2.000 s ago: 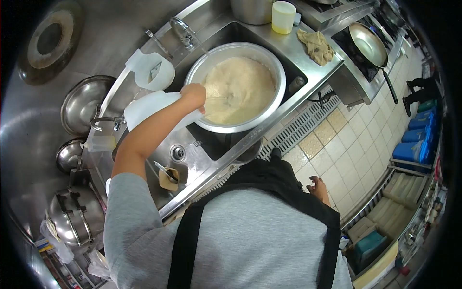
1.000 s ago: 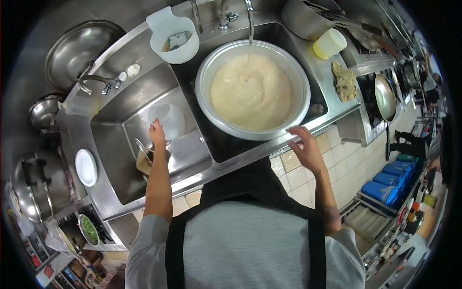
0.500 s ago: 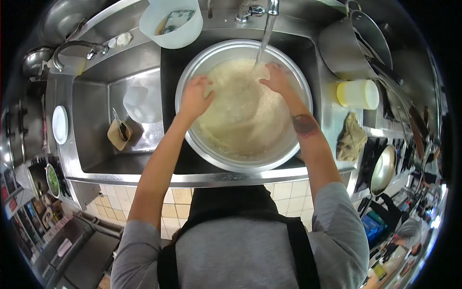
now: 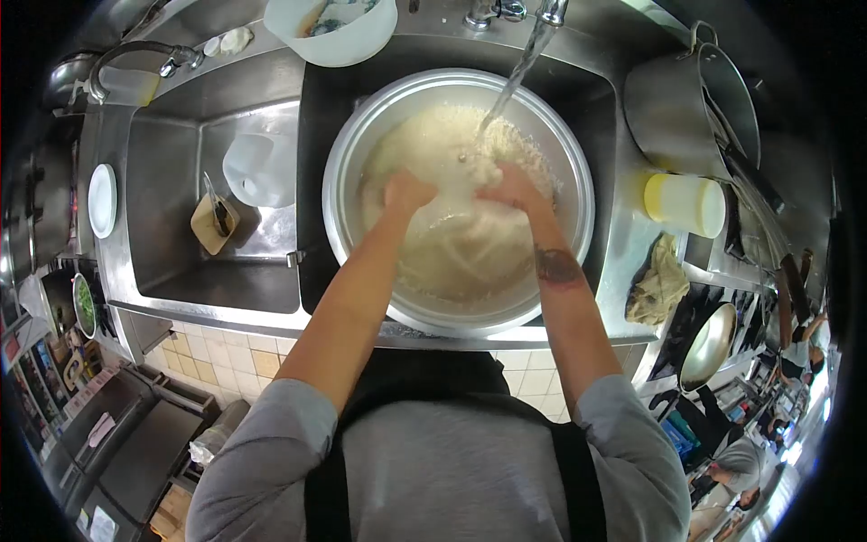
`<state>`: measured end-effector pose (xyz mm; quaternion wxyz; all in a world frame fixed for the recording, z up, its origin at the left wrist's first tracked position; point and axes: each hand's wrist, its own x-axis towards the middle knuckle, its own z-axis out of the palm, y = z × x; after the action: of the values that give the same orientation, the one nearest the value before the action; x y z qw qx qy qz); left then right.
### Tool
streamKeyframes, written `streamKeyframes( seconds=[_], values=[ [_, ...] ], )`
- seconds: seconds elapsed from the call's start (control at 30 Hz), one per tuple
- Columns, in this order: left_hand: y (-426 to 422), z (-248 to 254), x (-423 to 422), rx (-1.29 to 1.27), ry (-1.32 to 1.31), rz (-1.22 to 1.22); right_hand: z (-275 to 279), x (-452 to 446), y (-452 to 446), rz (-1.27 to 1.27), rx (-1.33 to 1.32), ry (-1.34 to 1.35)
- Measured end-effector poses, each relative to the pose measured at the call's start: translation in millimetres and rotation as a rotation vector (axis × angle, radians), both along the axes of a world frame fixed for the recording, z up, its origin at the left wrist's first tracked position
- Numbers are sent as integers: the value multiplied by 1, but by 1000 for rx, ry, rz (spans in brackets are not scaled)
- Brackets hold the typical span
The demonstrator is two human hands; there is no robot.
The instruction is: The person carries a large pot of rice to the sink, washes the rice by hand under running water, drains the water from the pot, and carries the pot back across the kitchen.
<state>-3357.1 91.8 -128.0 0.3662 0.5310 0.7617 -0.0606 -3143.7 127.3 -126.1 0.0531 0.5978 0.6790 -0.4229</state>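
Note:
A wide metal bowl [image 4: 341,181] stands in the right sink basin, holding cloudy water and pale grains that look like rice [image 4: 519,144]. From the faucet [image 4: 551,13] a stream of water runs into it. My left hand [image 4: 408,191] dips into the water left of the middle, its fingers hidden under the surface. Opposite it, my right hand [image 4: 513,188] is partly under water against a mound of rice. Its fingertips point inward and are covered by water and grains, so what it grips does not show.
The left basin holds a translucent container [image 4: 260,170] and a tan scoop-like dish [image 4: 215,226] with a utensil. A white tub [image 4: 348,36] sits behind the bowl. On the right are a tall pot [image 4: 673,113], a yellowish container [image 4: 685,204] and a cloth [image 4: 656,285]. People stand far right.
Both hands have come from the bowl's far sides toward its middle and sunk into the water. The rice now mounds near the right hand. The camera view has shifted slightly.

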Motion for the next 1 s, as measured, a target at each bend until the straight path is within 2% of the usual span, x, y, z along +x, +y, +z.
streamKeyframes(
  seconds=[0.07,0.1,0.17,0.2,0.27,0.3,0.37,0.47,0.5,0.53,0.57,0.6,0.67,0.7,0.73,0.77,0.8,0.87,0.93,1.0],
  values=[
    [-4,17,15,-50,-43,-152,-8,-9,-21,-14,58,-8],
    [-7,10,22,-49,-48,-153,-9,-14,-29,-15,58,-12],
    [-18,-28,36,-84,-320,-178,-10,-26,-42,-200,-254,194],
    [-23,-50,42,-97,-413,-184,-11,-32,-48,-200,-250,191],
    [-28,-93,52,-249,-827,634,-12,-39,-59,-271,-131,491],
    [-27,-80,51,-249,-831,636,-6,-39,-57,-269,-130,487],
    [-21,-24,41,-193,-703,551,17,-40,-49,-191,-143,433],
    [-6,2,29,-159,-766,510,32,-33,-27,-177,-129,286],
    [1,7,27,-160,-766,511,7,-24,-19,-82,-50,173],
    [10,9,25,-76,-636,144,14,-27,-14,-80,-50,172],
    [20,10,23,9,-492,-215,22,-29,-6,29,106,111],
    [29,10,24,9,-491,-208,31,-33,1,139,260,53],
    [46,7,30,223,-268,-500,34,-41,25,243,175,-41],
    [52,-3,28,221,-266,-497,36,-46,33,318,291,-171],
    [55,-15,24,507,-116,-614,33,-49,42,391,408,-302],
    [60,-26,21,794,41,-723,18,-50,53,393,407,-301],
    [66,-30,18,794,42,-721,-4,-50,63,373,452,-250],
    [77,-31,15,419,-58,-564,-19,-48,68,353,492,-200],
    [78,-23,11,362,-25,-586,-22,-49,60,319,516,-80],
    [72,-24,8,297,12,-602,-25,-49,54,288,459,-111]
  ],
)
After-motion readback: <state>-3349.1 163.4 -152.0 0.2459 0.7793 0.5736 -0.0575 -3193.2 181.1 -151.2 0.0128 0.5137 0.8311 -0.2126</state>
